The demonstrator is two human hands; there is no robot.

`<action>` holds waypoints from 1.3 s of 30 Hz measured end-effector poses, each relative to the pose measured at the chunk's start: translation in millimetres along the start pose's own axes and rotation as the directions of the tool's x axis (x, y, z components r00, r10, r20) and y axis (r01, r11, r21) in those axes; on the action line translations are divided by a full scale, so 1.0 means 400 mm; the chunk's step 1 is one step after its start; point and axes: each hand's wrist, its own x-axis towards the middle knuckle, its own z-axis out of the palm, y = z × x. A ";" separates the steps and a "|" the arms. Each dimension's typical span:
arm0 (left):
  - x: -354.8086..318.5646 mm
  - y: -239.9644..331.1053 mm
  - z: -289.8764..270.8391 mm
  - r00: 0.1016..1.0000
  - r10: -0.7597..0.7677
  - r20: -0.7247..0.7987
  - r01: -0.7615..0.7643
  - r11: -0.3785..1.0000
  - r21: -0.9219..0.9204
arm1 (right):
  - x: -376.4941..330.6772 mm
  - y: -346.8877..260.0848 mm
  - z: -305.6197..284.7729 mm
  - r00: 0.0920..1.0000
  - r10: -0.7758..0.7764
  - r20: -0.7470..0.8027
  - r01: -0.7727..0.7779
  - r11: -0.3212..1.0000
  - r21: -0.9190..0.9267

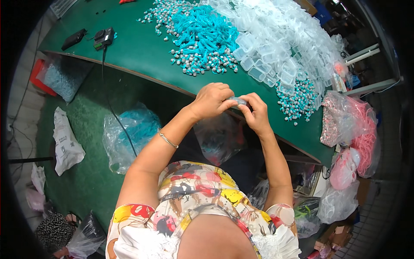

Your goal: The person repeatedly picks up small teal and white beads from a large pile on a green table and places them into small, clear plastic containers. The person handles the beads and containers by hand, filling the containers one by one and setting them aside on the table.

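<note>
Just over the table's front edge, both hands meet around a small clear plastic case (238, 101), mostly covered by fingers. My left hand (212, 100) grips it from the left with the fingers curled. On the other side, my right hand (257, 113) pinches it between thumb and fingers. What lies inside the case cannot be made out. Beyond my hands, a heap of turquoise cords (205, 28) rests on the table among small grey-and-turquoise plugs (202, 60). A large pile of clear plastic cases (276, 34) spreads to the right, with more turquoise-and-grey plugs (297, 101) in front.
The green table (142, 47) carries a small black device (103, 38) with a cable hanging down, and a black case (73, 39). Bags of pink cords (363, 138) hang by the right edge. A bag of turquoise cords (133, 134) and a white sack (66, 142) are on the floor.
</note>
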 end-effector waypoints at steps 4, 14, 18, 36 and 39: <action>0.003 -0.003 -0.014 0.998 0.029 0.060 -0.021 0.992 -0.128 | -0.004 -0.020 -0.006 0.996 -0.086 -0.018 0.086 0.996 0.002; -0.004 -0.006 -0.009 1.000 0.002 0.030 0.001 0.996 -0.095 | 0.020 -0.024 -0.029 0.988 -0.085 0.128 0.085 0.996 0.004; -0.005 0.042 -0.008 1.000 0.019 0.024 -0.020 1.000 0.014 | 0.114 0.054 -0.102 0.969 -0.230 -0.090 0.191 0.928 -0.319; 0.009 0.108 0.031 0.993 -0.029 -0.110 0.049 0.981 0.186 | 0.084 0.117 -0.139 0.859 -0.140 -0.493 0.017 0.969 -0.247; 0.105 0.016 0.020 0.954 -0.067 -0.292 0.157 0.942 0.298 | 0.050 0.108 -0.086 0.944 0.162 -0.287 -0.152 0.987 0.056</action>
